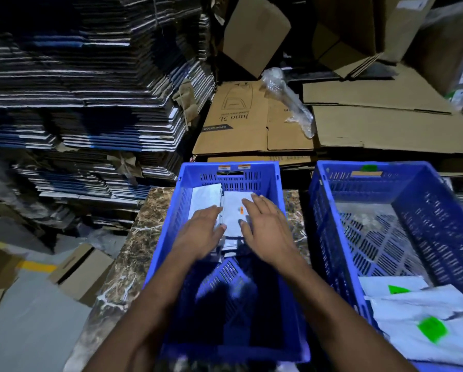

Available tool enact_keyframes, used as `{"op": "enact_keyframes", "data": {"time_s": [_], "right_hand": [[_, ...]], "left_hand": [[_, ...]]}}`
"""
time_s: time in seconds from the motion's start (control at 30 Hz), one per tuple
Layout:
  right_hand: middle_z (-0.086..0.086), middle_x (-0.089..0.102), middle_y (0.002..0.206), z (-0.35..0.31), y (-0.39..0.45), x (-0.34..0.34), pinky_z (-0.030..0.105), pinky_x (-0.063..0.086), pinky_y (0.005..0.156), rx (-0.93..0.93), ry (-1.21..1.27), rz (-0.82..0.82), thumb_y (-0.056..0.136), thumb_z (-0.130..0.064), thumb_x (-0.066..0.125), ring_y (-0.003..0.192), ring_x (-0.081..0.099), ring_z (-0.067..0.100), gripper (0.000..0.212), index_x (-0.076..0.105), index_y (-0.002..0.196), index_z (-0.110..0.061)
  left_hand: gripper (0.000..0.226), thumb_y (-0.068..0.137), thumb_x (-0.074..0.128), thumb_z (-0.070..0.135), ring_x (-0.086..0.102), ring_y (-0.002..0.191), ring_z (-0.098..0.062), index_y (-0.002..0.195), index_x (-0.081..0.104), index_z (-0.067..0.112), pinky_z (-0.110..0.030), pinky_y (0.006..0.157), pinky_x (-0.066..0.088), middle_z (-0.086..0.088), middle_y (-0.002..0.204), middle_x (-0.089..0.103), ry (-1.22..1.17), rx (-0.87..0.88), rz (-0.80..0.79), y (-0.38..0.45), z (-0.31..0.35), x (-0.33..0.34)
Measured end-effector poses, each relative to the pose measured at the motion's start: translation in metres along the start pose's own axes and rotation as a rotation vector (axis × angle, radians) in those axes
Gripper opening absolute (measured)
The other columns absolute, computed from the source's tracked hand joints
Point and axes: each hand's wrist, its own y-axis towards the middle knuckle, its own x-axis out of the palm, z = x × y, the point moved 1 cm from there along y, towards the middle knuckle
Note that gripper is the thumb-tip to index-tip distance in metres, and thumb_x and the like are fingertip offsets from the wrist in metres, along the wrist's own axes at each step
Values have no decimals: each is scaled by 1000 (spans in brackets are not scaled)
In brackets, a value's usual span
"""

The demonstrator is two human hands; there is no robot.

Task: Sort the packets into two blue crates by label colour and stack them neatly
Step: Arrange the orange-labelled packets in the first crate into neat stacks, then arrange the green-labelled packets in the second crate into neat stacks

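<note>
Two blue crates stand side by side on a marbled counter. In the left crate (273, 183) lie white packets at the far end; one packet (234, 213) shows a small orange label. My left hand (200, 232) rests flat on the packets' left side. With its fingers straight, my right hand (265, 224) lies flat over the right side of the orange-label packet. Another white packet (206, 196) lies beside it to the left. The right crate (329, 224) holds white packets with green labels (432, 328) at its near end. Orange stickers mark the left crate's far rim, a green one the right crate's.
The marbled counter (133, 253) carries both crates. Flattened cardboard boxes (359, 124) lie behind them, with a clear plastic wrap (286, 98) on top. Tall stacks of flat cartons (77, 89) rise at the left. A small cardboard box (82, 272) sits on the floor below.
</note>
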Motion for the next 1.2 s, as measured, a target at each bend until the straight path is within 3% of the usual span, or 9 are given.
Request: {"op": "enact_keyframes", "data": {"time_s": [0.1, 0.23, 0.43, 0.57, 0.63, 0.73, 0.93, 1.07, 1.2], "right_hand": [[10, 47, 150, 14, -27, -22, 42, 30, 115, -17, -7, 45, 92, -35, 52, 141, 38, 30, 51, 51, 140, -17], [8, 55, 141, 33, -59, -44, 43, 38, 111, 15, -2, 60, 92, -36, 46, 135, 43, 29, 50, 53, 137, -15], [5, 63, 129, 51, -120, -82, 42, 50, 93, 169, 66, 94, 89, -30, 47, 120, 52, 29, 49, 53, 135, -16], [9, 64, 127, 58, -168, -107, 40, 48, 91, 303, 58, 85, 92, -26, 54, 119, 56, 30, 44, 53, 136, -18], [11, 65, 124, 69, -190, -115, 41, 49, 92, 328, 41, 74, 92, -32, 49, 118, 58, 31, 45, 53, 135, -19], [15, 68, 116, 95, -216, -129, 44, 52, 86, 379, 25, 74, 93, -32, 48, 109, 62, 34, 44, 54, 134, -20], [10, 72, 114, 173, -239, -150, 41, 55, 82, 441, 15, 12, 95, -24, 56, 104, 66, 32, 36, 59, 131, -22], [4, 75, 106, 230, -242, -150, 34, 53, 83, 458, 121, 21, 93, -18, 59, 101, 69, 25, 26, 68, 117, -21], [2, 74, 109, 272, -232, -144, 33, 54, 88, 349, 224, -100, 92, -19, 58, 99, 70, 19, 28, 68, 119, -22]], "left_hand": [[55, 101, 48, 39, 35, 140, -24, 151, 36, 18, -38, 114, 32, -7, 150, 46, -21, 4, 44, -27, 43, -10], [58, 100, 52, 37, 34, 140, -22, 153, 33, 21, -34, 112, 33, -6, 148, 47, -66, 57, -29, -59, 91, -11], [56, 100, 53, 37, 46, 134, -23, 151, 36, 23, -33, 106, 40, -3, 149, 49, -137, 123, -127, -85, 121, -14], [57, 96, 51, 47, 54, 129, -22, 148, 38, 27, -41, 105, 46, -5, 143, 55, -222, 168, -155, -105, 144, -10], [54, 97, 54, 40, 56, 126, -25, 147, 41, 24, -38, 103, 46, -9, 138, 59, -220, 213, -151, -112, 160, 1], [52, 97, 58, 29, 58, 122, -28, 147, 43, 21, -33, 99, 45, -13, 132, 62, -219, 265, -161, -119, 189, 22], [55, 95, 55, 38, 56, 125, -26, 146, 45, 19, -29, 102, 40, -8, 137, 59, -212, 303, -191, -100, 243, 57], [54, 97, 60, 30, 50, 130, -27, 146, 44, 14, -34, 108, 38, -10, 142, 52, -226, 201, -120, -64, 270, 79], [61, 93, 64, 27, 34, 141, -32, 147, 41, 12, -40, 115, 31, -13, 152, 37, -157, 83, -43, -26, 296, 98]]}}
